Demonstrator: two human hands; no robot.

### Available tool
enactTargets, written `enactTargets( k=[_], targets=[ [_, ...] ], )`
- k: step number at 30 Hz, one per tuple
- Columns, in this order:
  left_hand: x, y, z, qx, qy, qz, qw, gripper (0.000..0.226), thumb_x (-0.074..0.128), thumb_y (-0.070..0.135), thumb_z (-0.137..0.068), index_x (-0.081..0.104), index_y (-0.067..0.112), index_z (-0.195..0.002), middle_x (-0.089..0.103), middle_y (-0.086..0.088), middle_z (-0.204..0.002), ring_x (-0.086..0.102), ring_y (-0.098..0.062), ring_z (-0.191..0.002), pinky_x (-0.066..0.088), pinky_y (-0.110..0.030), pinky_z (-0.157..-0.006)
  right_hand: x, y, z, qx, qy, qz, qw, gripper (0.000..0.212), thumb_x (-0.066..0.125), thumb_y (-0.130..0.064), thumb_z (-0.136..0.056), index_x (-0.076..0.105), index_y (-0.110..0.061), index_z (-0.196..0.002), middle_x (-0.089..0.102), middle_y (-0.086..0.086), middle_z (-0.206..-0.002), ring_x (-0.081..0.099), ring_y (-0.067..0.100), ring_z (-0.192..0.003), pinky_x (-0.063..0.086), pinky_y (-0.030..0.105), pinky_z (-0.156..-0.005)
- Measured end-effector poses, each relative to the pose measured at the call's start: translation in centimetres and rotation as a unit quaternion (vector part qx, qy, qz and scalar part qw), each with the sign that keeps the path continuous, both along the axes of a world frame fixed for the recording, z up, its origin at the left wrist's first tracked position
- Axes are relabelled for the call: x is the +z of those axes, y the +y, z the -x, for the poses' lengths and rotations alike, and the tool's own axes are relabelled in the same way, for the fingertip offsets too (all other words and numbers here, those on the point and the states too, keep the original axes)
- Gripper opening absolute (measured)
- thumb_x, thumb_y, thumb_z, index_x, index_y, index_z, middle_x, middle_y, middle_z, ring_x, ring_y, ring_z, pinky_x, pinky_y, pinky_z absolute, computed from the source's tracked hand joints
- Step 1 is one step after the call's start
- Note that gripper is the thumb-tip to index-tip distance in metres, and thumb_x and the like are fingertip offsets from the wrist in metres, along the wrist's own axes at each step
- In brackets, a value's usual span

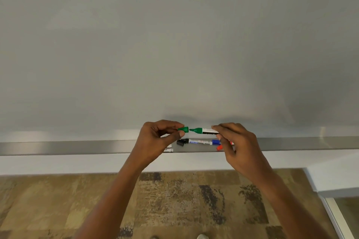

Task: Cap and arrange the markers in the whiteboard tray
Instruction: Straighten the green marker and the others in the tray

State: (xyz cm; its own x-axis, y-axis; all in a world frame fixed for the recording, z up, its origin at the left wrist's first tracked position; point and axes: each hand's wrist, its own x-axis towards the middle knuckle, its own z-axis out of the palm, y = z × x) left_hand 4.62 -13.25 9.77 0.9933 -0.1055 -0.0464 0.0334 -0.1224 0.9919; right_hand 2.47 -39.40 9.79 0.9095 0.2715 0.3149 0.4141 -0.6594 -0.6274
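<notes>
Head view: my left hand (155, 137) pinches the green cap (183, 129); my right hand (238, 141) grips the green marker (204, 130), tip facing the cap, small gap between. Both held above the tray (77, 147), where blue marker (202, 142), black cap (180, 142), red cap (219, 148) lie.

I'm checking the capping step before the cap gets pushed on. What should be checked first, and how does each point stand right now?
1. Green cap pinched in the left hand: ok.
2. Green marker held by its barrel in the right hand: ok.
3. Cap's open end faces the marker tip, roughly in line: ok.
4. Cap seated on the tip: not ok, a small gap remains.
5. Colour match, green cap to green marker: ok.
6. Room in the tray to lay it down beside the blue marker, black cap and red cap: cannot tell, the hands hide part of it.
</notes>
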Motion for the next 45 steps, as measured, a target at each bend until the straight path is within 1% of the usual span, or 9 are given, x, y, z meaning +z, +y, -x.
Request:
enactTargets(
  k=[8, 14, 27, 32, 37, 39, 41, 43, 45],
  targets=[
    [-0.5, -0.7, 1.7, -0.002, 0.072, 0.108, 0.991, 0.021, 0.08, 0.002, -0.082, 0.083, 0.012, -0.1, 0.082, -0.011, -0.096, 0.079, -0.025, -0.085, 0.062, -0.029, -0.081, 0.1, 1.4, 1.4, 0.004, -0.023, 0.026, 0.999, 0.03, 0.062, -0.007, -0.094, 0.066, -0.012, -0.123, 0.066, -0.003, -0.11, 0.059, 0.015, -0.099, 0.054, 0.034, -0.082],
    [-1.4, -1.9, 2.9, 0.081, 0.16, 0.289, 0.94, 0.021, 0.08, 0.009, -0.076, 0.082, 0.005, -0.097, 0.081, -0.015, -0.09, 0.077, -0.019, -0.078, 0.062, -0.024, -0.073, 0.0, 2.0, 1.6, 0.007, -0.005, 0.008, 1.0, 0.031, 0.057, -0.019, -0.097, 0.064, -0.015, -0.127, 0.067, -0.004, -0.107, 0.058, 0.012, -0.097, 0.057, 0.037, -0.078],
    [-2.5, -2.5, 1.5, 0.075, 0.169, 0.305, 0.934, 0.015, 0.079, 0.01, -0.075, 0.083, 0.007, -0.09, 0.08, -0.013, -0.084, 0.077, -0.017, -0.071, 0.062, -0.023, -0.067, -0.9, 2.8, -0.2, -0.002, 0.005, 0.012, 1.0, 0.026, 0.061, -0.009, -0.095, 0.067, -0.012, -0.12, 0.066, -0.002, -0.095, 0.055, 0.016, -0.084, 0.049, 0.033, -0.068],
    [-3.3, -1.5, -0.1, 0.083, 0.13, 0.241, 0.958, 0.023, 0.082, 0.018, -0.075, 0.082, 0.007, -0.094, 0.081, -0.013, -0.091, 0.077, -0.019, -0.084, 0.063, -0.027, -0.077, -1.6, 1.9, -2.1, 0.024, 0.052, 0.004, 0.998, 0.033, 0.061, -0.016, -0.096, 0.06, -0.021, -0.129, 0.063, -0.006, -0.112, 0.061, 0.013, -0.102, 0.053, 0.035, -0.09],
    [-6.6, -0.9, -0.6, 0.096, 0.14, 0.114, 0.979, 0.008, 0.082, 0.014, -0.084, 0.084, 0.016, -0.091, 0.082, -0.008, -0.092, 0.076, -0.018, -0.089, 0.063, -0.031, -0.082, -4.6, 1.4, -2.9, 0.023, 0.054, 0.05, 0.997, 0.029, 0.061, -0.001, -0.092, 0.069, -0.011, -0.118, 0.055, -0.002, -0.103, 0.055, 0.007, -0.087, 0.048, 0.021, -0.079],
    [-8.3, -1.0, -0.8, 0.091, 0.128, 0.023, 0.987, 0.01, 0.08, 0.015, -0.087, 0.083, 0.016, -0.096, 0.082, -0.004, -0.092, 0.077, -0.02, -0.092, 0.064, -0.032, -0.081, -6.5, 1.5, -3.0, 0.023, 0.081, 0.067, 0.994, 0.029, 0.059, -0.002, -0.094, 0.068, -0.01, -0.12, 0.053, -0.002, -0.102, 0.053, 0.006, -0.085, 0.041, 0.011, -0.078],
    [-9.9, -1.1, -1.2, 0.063, 0.085, -0.113, 0.988, 0.014, 0.078, 0.022, -0.089, 0.083, 0.02, -0.102, 0.081, 0.003, -0.093, 0.075, -0.015, -0.09, 0.059, -0.016, -0.079, -8.3, 1.6, -3.0, 0.015, 0.099, 0.08, 0.992, 0.029, 0.058, -0.002, -0.095, 0.068, -0.01, -0.121, 0.054, -0.002, -0.101, 0.052, 0.006, -0.086, 0.037, 0.005, -0.077],
    [-11.1, -1.3, -1.6, 0.031, 0.048, -0.229, 0.972, 0.015, 0.076, 0.025, -0.091, 0.081, 0.024, -0.105, 0.079, 0.004, -0.096, 0.071, -0.012, -0.087, 0.047, -0.004, -0.072, -9.9, 1.8, -3.1, 0.001, 0.104, 0.094, 0.99, 0.03, 0.059, -0.003, -0.095, 0.069, -0.011, -0.121, 0.058, -0.001, -0.102, 0.054, 0.012, -0.092, 0.039, 0.009, -0.08],
    [-12.4, -1.5, -2.1, -0.007, 0.027, -0.302, 0.953, 0.021, 0.073, 0.024, -0.093, 0.079, 0.022, -0.112, 0.078, -0.001, -0.105, 0.065, -0.014, -0.088, 0.046, -0.014, -0.076, -11.2, 2.0, -3.2, -0.018, 0.107, 0.109, 0.988, 0.029, 0.059, -0.004, -0.094, 0.069, -0.013, -0.121, 0.064, 0.001, -0.107, 0.055, 0.018, -0.102, 0.047, 0.02, -0.085]
  ],
)
